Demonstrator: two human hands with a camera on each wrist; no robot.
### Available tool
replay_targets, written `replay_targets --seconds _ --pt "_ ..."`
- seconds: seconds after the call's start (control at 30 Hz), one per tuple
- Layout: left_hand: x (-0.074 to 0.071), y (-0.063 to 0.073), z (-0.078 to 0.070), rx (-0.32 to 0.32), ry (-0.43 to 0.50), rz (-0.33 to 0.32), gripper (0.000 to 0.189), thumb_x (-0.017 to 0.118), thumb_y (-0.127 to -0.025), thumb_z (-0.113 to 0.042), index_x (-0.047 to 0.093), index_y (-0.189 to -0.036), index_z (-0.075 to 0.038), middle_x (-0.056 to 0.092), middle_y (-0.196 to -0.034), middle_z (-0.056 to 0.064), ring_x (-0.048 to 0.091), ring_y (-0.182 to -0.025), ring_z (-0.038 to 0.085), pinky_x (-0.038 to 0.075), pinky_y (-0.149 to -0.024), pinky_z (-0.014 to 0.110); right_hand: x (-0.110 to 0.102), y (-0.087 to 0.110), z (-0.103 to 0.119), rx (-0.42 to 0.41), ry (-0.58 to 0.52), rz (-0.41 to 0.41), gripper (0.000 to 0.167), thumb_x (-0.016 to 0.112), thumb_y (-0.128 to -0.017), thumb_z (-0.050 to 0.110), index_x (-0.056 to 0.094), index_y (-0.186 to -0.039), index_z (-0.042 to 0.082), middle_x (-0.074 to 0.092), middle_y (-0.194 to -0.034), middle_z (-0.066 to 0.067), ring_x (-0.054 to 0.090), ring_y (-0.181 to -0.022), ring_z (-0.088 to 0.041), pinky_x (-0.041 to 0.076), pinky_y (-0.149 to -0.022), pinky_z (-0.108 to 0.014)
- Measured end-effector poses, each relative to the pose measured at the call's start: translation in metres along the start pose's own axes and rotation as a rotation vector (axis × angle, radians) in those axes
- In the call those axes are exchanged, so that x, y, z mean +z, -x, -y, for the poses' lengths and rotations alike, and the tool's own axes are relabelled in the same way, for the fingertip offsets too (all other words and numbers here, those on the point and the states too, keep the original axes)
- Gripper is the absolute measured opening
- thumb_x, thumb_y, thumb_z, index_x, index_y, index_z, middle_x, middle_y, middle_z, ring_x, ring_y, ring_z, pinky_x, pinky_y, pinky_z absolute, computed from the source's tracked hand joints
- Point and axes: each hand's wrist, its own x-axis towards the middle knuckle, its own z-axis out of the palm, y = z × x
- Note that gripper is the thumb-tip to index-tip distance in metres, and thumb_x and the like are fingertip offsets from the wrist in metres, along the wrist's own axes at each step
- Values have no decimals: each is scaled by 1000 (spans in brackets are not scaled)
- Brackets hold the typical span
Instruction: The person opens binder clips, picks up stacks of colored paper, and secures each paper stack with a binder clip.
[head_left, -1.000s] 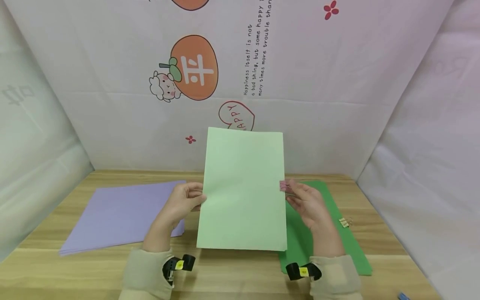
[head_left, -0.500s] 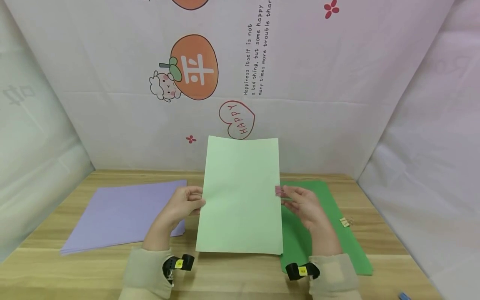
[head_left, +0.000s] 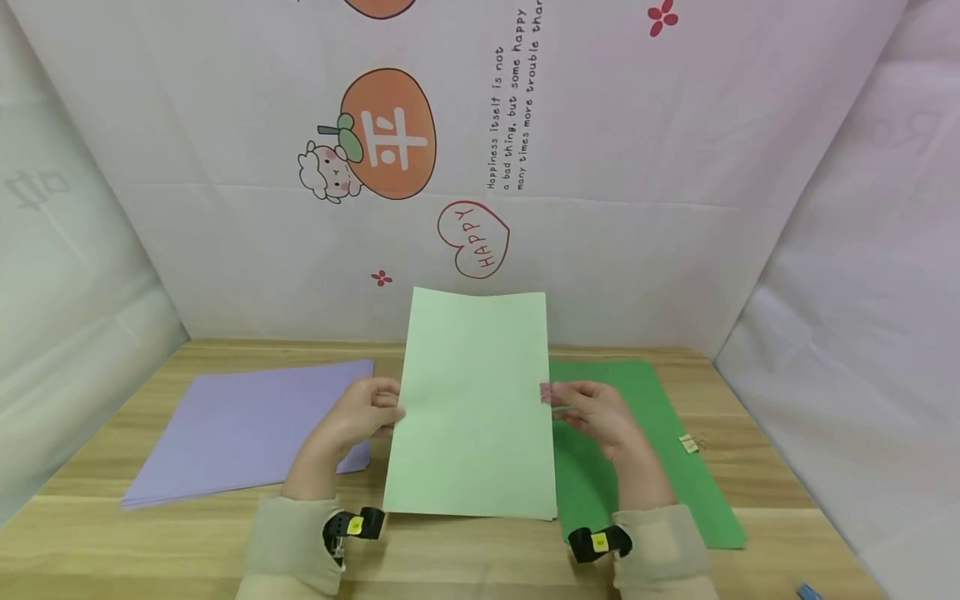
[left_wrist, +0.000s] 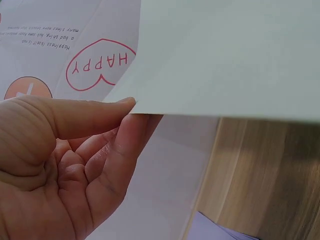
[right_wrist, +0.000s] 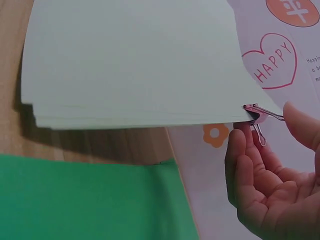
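A stack of pale green paper (head_left: 472, 408) is held up over the middle of the table, tilted toward the head camera. My left hand (head_left: 367, 410) pinches its left edge between thumb and fingers; the left wrist view shows the thumb (left_wrist: 95, 116) on top and the fingers beneath. On the right edge sits a pink binder clip (right_wrist: 256, 114) with wire handles spread. My right hand (head_left: 596, 412) holds the clip, its thumb (right_wrist: 300, 125) at the end of one handle and its fingers below. Lower sheets stick out unevenly at one corner in the right wrist view.
Purple paper (head_left: 255, 433) lies at the left of the wooden table (head_left: 450, 567). Green paper (head_left: 645, 450) with a yellowish binder clip (head_left: 688, 443) on its right edge lies at the right. A small blue object (head_left: 808, 592) is near the front right corner.
The pale green paper has come down and slightly left, both hands moving with it. The heart print on the backdrop is now fully uncovered above it.
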Motion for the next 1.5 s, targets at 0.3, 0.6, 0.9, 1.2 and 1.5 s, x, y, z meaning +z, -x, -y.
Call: replay_targets --seconds 0.3,0.6,0.9,1.2,1.5 --pt "-2 0 1 -1 -18 45 52 55 -97 2 37 -144 12 29 -60 -3 39 -67 14 55 -75 31 9 -3 -1 6 62 -26 43 63 -99 28 59 -128 -3 70 -117 -9 66 -93 -14 52 -96 -37" --pt "-3 -2 3 -20 -24 58 41 57 -95 3 47 -134 11 36 -65 -3 43 -68 13 53 -71 29 19 -10 -7 -15 41 -26 36 66 -97 17 63 -119 -10 73 -108 -14 68 -88 -13 58 -89 -33" --pt "0 0 5 -43 -88 54 45 60 -93 3 48 -134 13 66 -105 18 64 -84 17 59 -73 32 28 -10 -11 21 90 -66 32 65 -97 13 65 -114 -14 71 -105 -21 69 -84 -14 60 -81 -29" --pt "2 -1 11 -59 -93 66 40 59 -93 5 49 -131 13 59 -85 9 57 -76 16 56 -68 30 32 -7 -14 59 159 -83 33 65 -97 18 67 -111 -13 71 -91 -16 66 -70 -14 58 -70 -26" --pt "3 0 15 -71 -143 85 40 59 -92 4 51 -130 13 45 -67 0 52 -68 15 55 -67 30 35 -8 -18 82 206 -73 31 65 -97 21 70 -103 -9 68 -78 -11 64 -63 -14 56 -63 -26"
